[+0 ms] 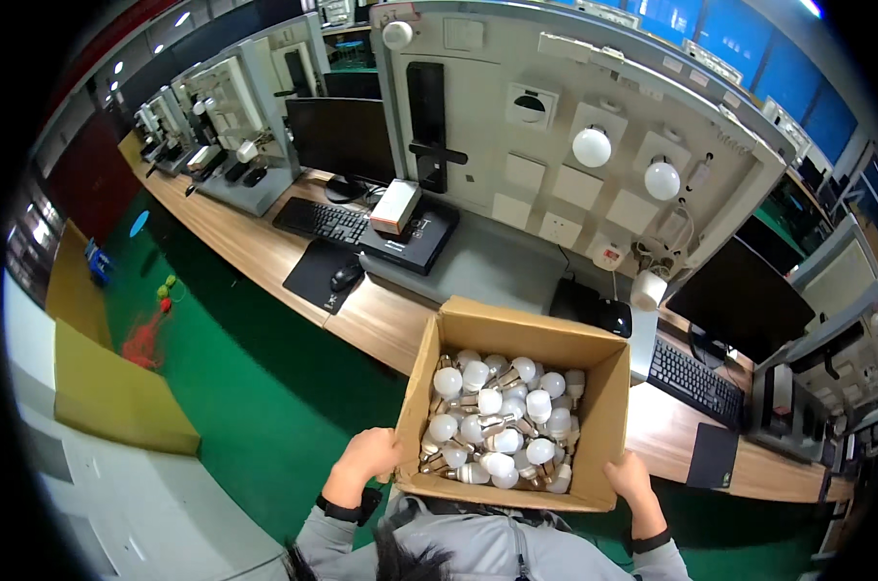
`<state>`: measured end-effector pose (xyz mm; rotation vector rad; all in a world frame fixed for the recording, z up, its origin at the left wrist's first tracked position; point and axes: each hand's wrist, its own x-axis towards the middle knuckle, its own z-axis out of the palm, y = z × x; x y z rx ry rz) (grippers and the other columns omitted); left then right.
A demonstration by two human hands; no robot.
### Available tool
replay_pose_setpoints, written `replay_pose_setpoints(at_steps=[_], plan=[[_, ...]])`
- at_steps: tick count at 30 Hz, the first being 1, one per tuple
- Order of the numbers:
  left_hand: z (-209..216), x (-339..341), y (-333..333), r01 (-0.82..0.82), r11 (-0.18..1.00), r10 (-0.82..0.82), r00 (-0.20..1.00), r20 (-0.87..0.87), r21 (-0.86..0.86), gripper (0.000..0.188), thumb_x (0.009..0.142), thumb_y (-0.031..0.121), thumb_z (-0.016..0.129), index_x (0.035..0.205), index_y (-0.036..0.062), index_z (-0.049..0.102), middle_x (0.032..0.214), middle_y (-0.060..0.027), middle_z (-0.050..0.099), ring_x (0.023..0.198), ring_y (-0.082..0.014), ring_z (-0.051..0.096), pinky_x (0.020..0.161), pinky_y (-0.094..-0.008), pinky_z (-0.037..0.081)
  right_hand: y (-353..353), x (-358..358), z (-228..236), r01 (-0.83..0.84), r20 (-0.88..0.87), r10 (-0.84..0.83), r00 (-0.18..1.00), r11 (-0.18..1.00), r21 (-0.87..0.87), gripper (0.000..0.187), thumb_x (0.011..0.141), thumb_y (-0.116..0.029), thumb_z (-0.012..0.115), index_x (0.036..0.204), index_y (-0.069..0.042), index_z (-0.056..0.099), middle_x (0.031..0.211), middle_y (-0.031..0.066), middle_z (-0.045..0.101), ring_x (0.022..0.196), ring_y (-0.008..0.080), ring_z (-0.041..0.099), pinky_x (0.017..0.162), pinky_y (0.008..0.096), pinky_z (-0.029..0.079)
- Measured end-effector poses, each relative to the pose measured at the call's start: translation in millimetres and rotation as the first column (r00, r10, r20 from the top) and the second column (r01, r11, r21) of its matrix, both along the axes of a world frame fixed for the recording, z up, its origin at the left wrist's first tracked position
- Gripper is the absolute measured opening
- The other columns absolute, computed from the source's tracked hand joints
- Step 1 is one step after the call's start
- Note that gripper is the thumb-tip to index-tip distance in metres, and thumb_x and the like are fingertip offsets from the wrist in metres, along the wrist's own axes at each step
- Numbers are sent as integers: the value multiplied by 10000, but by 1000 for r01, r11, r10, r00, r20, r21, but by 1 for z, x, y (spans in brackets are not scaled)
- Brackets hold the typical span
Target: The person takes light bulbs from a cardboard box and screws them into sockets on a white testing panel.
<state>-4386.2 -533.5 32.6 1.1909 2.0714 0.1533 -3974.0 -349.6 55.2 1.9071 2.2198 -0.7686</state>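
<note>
Close against my body is an open cardboard box (608, 426), held between both hands. Many white light bulbs (504, 441) with metal screw bases lie jumbled inside it. My left hand (369, 453) grips the box's near left corner, its fingers partly hidden by the cardboard. At the near right corner, my right hand (632, 476) is closed on the box's side, with most of its fingers out of sight behind it. The far side of the box overlaps the edge of the wooden desk (385, 324).
Beyond the box stands an upright panel (487, 145) with mounted bulbs, switches and a door lock. A keyboard (323, 223), a mouse (345, 278) and a black box (424, 237) lie on the desk to the left. On the right are another keyboard (695, 381) and a monitor (744, 300).
</note>
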Motion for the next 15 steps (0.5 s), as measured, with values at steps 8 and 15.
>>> replay_pose_setpoints(at_steps=[8,15], plan=[[3,-72,47,227,974,-227,974,-1,7,409,845,373,510,843,-9,654,831,-243,635,797,-409,620,727,-472,498,21,-31,33,95,22,-95,995,995,-5,477,834,-406,574,1124,-29,594,907,225,653,874,351,638,764,411,500],[-1,-110,73,288,957,-286,957,-48,41,443,832,409,536,813,-18,650,811,-254,631,801,-418,616,726,-482,495,88,-122,148,34,-180,53,982,894,447,342,867,-264,582,1096,-10,598,845,139,669,721,209,637,684,313,505]])
